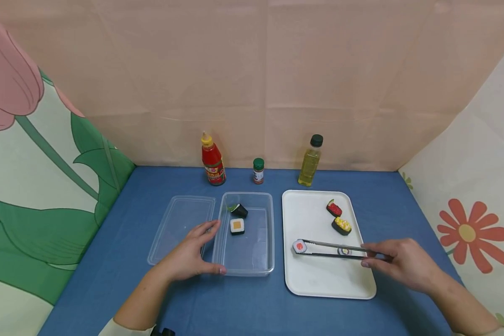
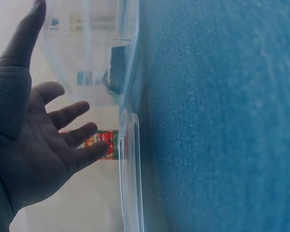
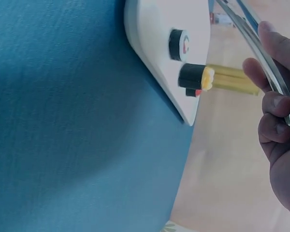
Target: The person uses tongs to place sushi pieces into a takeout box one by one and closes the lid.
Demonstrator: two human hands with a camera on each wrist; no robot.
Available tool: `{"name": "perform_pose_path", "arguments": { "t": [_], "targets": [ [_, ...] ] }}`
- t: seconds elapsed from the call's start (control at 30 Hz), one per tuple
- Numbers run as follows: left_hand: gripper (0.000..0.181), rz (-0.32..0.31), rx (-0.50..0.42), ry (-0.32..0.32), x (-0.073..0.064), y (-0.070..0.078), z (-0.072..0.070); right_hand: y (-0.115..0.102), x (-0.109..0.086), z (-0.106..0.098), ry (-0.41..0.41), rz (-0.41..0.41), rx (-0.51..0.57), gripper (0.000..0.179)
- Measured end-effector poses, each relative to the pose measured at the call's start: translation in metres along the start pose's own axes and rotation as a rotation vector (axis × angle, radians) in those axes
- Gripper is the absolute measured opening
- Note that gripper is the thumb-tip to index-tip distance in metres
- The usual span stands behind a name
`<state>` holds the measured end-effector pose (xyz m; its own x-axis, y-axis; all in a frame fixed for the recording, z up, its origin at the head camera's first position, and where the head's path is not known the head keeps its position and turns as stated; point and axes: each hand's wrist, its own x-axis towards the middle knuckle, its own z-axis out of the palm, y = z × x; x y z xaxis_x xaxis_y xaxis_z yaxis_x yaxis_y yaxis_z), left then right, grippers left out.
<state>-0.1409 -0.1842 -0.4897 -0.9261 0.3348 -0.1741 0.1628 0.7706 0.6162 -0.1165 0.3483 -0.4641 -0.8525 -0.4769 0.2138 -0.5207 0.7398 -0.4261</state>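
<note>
Tongs (image 1: 335, 255) lie crosswise over the tray (image 1: 319, 280), tips to the left

From my seat, the line that matters runs sideways: the sushi roll (image 1: 300, 246) sits between the tong tips, straight out to the left of my right hand (image 1: 407, 263), over the white tray's left side. That hand grasps the tongs by the rear end, fingers and thumb pinched on them, and their long axis aims at the clear container (image 1: 258, 252) just beyond the tray's left edge. I can't tell whether the roll is raised off the tray, since the tips are out of the right wrist view. From the head view, a second roll (image 1: 344, 251) shows between the tong arms, nearer my fingers.

My left hand (image 1: 189, 259) is the nearer one to the container: it holds nothing, fingers loosely spread, thumb by the near left corner; contact there I can't confirm
</note>
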Motion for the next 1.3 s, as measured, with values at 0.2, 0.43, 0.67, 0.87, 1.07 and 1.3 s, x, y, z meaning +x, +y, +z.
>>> {"name": "perform_pose_path", "arguments": {
  "t": [0.2,0.43,0.67,0.87,1.07,1.3],
  "targets": [
    [0.121,0.011,0.0,-0.001,0.0,0.0,0.0,-0.004,0.005,-0.003,0.022,-0.032,0.014,0.031],
    [0.122,-0.012,-0.013,-0.019,-0.001,-0.001,0.002,-0.012,0.012,-0.006,0.054,-0.062,0.006,0.031],
    [0.122,-0.037,-0.018,-0.023,-0.003,-0.001,0.006,-0.018,0.019,-0.008,0.091,-0.118,0.01,0.034],
    [0.122,-0.035,-0.02,-0.021,-0.004,0.0,0.006,-0.023,0.027,-0.011,0.093,-0.149,0.029,0.034],
    [0.122,-0.045,-0.021,-0.019,-0.003,0.001,0.006,-0.028,0.037,-0.013,0.094,-0.172,0.025,0.034],
    [0.123,-0.036,-0.022,-0.005,-0.001,0.003,0.002,-0.032,0.053,-0.014,0.092,-0.211,0.026,0.034]
  ]
}}
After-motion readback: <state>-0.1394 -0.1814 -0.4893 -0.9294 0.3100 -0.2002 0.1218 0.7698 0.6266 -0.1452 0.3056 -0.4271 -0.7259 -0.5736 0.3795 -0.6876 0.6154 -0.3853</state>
